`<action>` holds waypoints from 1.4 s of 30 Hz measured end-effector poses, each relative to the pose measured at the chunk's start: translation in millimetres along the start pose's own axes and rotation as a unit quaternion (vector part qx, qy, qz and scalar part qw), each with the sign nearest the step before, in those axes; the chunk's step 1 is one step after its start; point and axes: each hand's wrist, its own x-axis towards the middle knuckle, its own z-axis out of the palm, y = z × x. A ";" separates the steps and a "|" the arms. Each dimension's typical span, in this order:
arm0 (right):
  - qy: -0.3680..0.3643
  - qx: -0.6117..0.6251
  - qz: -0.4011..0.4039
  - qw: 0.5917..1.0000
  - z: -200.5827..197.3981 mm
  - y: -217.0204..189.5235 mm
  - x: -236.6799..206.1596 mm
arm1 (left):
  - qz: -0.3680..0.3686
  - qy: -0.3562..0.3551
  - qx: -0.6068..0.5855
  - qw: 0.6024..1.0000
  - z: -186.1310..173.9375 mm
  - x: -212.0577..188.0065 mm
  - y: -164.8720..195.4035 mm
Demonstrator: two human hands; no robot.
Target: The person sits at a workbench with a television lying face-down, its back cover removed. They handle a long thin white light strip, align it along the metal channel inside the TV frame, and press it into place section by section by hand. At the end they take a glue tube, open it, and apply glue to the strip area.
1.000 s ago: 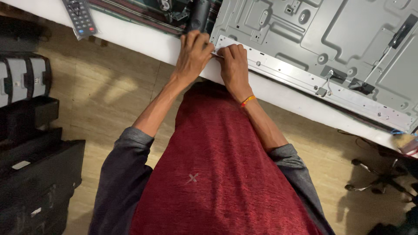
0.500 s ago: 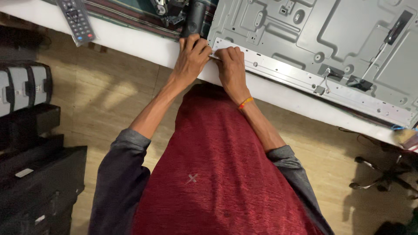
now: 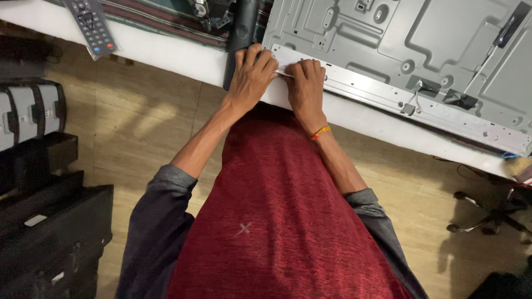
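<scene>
A large grey metal panel (image 3: 421, 50), the back of a flat screen, lies on a white table (image 3: 166, 52). A pale metal strip (image 3: 388, 97) runs along the panel's near edge. My left hand (image 3: 250, 75) and my right hand (image 3: 305, 83) meet at the strip's left corner. Both hands pinch a thin pale strip between their fingers there. An orange band (image 3: 320, 132) circles my right wrist. A black bar-shaped object (image 3: 241, 33) lies just left of my left hand.
A grey remote control (image 3: 90, 25) lies at the table's far left beside a striped cloth (image 3: 160, 16). Black boxes and devices (image 3: 39, 221) are stacked on the wooden floor at left. A chair base with wheels (image 3: 487, 213) stands at right.
The view has shifted slightly, so table and panel sit a little higher and further left. Both hands stay together at the same corner of the strip.
</scene>
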 end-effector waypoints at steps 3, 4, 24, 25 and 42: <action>-0.004 -0.018 -0.028 0.999 -1.4 -3.1 -1.5 | 0.016 -0.007 0.022 1.000 -2.5 -1.0 0.7; -0.008 -0.013 -0.033 0.999 -2.2 -3.8 -2.3 | 0.024 -0.018 0.027 0.999 -2.6 -0.9 0.4; -0.024 0.016 0.008 1.000 4.4 0.3 6.3 | 0.023 -0.020 0.007 0.999 -10.3 6.8 -3.6; -0.021 0.026 0.009 0.999 1.6 1.6 4.5 | 0.016 -0.020 -0.001 1.000 -11.7 6.7 -1.6; -0.018 0.017 0.007 1.000 -8.4 8.9 3.2 | 0.035 -0.019 -0.036 0.999 -1.7 15.9 8.4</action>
